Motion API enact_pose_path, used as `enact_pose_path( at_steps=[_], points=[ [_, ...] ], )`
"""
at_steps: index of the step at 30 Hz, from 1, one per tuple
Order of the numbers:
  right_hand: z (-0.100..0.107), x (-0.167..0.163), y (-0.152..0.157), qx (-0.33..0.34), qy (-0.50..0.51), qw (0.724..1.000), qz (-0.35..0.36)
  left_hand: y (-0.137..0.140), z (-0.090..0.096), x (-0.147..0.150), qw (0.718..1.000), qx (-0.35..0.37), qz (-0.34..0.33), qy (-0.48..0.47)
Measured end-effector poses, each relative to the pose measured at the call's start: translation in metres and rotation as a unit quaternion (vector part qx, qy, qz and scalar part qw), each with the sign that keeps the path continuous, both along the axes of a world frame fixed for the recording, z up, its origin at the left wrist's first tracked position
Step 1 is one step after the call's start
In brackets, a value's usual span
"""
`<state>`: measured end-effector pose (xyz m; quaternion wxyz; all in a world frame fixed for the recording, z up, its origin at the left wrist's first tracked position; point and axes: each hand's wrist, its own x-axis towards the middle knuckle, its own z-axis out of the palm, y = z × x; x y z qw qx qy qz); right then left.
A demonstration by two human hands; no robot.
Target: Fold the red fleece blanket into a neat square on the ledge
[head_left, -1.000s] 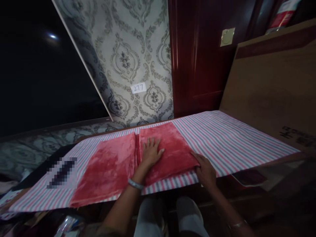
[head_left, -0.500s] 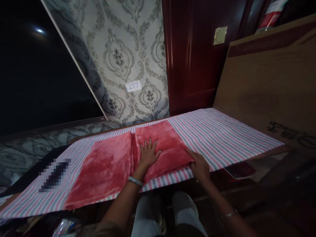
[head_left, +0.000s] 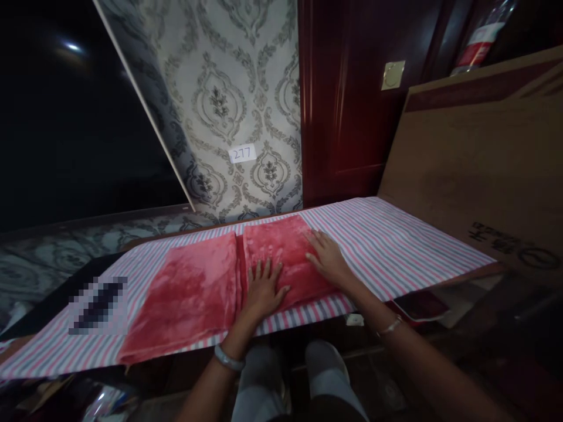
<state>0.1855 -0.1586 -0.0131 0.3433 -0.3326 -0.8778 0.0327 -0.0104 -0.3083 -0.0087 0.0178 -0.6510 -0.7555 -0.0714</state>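
A plush red blanket (head_left: pixel 189 287) lies folded on a striped cloth (head_left: pixel 378 246), its two thick panels side by side with a narrow gap between them. My left hand (head_left: pixel 264 290) rests on the near part of the right panel, palm down with the fingers spread. Over the right edge of that same panel, my right hand (head_left: pixel 328 258) lies flat, fingers stretched toward the far side. Neither hand grips the fabric.
A large cardboard box (head_left: pixel 466 158) stands at the right, with a bottle (head_left: pixel 477 47) behind its top edge. A dark screen (head_left: pixel 79 129) is at the left. Patterned wallpaper bearing a paper label (head_left: pixel 242 153) and a dark red door (head_left: pixel 347 117) back the table.
My right hand has let go of the panel's near right corner and moved farther back, onto its top. My left hand has slid slightly toward me, still spread on the blanket.
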Motion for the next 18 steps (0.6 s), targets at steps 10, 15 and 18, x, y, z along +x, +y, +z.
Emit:
enact_pose_path(
  at_steps=[10, 15, 18],
  points=[
    [-0.072, -0.012, 0.027, -0.038, -0.172, 0.983, -0.049, -0.008, -0.017, -0.003, 0.997, 0.018, -0.001, -0.078],
    [-0.076, -0.012, 0.030, -0.024, -0.164, 0.985, -0.051, -0.018, 0.016, -0.045, 0.987, 0.059, -0.007, -0.148],
    [-0.081, -0.013, 0.032, -0.016, -0.158, 0.986, -0.054, -0.024, 0.036, -0.087, 0.987, 0.064, 0.115, -0.098]
  ],
)
